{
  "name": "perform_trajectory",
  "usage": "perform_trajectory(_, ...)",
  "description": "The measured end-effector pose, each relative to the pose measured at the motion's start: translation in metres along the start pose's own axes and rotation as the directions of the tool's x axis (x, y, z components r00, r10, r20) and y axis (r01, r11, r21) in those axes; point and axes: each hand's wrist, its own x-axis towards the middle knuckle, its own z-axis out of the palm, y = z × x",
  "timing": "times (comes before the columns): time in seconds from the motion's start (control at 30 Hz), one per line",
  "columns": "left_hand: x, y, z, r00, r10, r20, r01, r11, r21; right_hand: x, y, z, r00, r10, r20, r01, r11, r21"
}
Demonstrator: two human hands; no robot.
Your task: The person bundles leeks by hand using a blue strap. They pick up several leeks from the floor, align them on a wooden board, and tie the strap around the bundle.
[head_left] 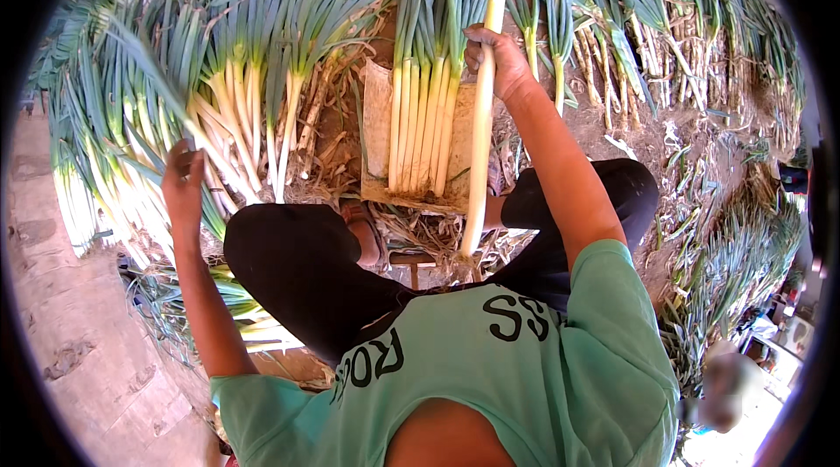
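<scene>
My right hand [502, 63] is wrapped round the pale stalk of a long leek [482, 143]. This leek hangs nearly upright, its green leaves above the hand and its root end low between my knees. At the left, my left hand [182, 182] is raised with its fingers loosely bent and apart. Just beyond its fingertips a slanting leek [219, 162] lies on the pile; its leaf end is blurred. Between my feet, a pale board or shallow tray [378, 117] bears several leeks [422, 126] side by side, leaves pointing away from me.
A big heap of leeks [254, 73] spreads along the left and far left. Untrimmed leeks [674, 47] with dry outer leaves lie at the far right. Dry peelings [437, 231] litter the ground below the board. More leeks [744, 248] lie at the right.
</scene>
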Motion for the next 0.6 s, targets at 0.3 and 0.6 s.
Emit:
perform_trajectory(0.3,0.029,0.044,0.183,0.443,0.193,0.875,0.106,0.958,-0.265,0.103,0.115,-0.012,0.944,0.097,-0.316,-0.180,0.953,-0.243)
perform_trajectory(0.6,-0.028,-0.001,0.340,0.503,0.324,0.801,-0.215,0.945,-0.248,0.117,0.212,-0.055,0.905,0.288,-0.314,-0.355,0.917,-0.180)
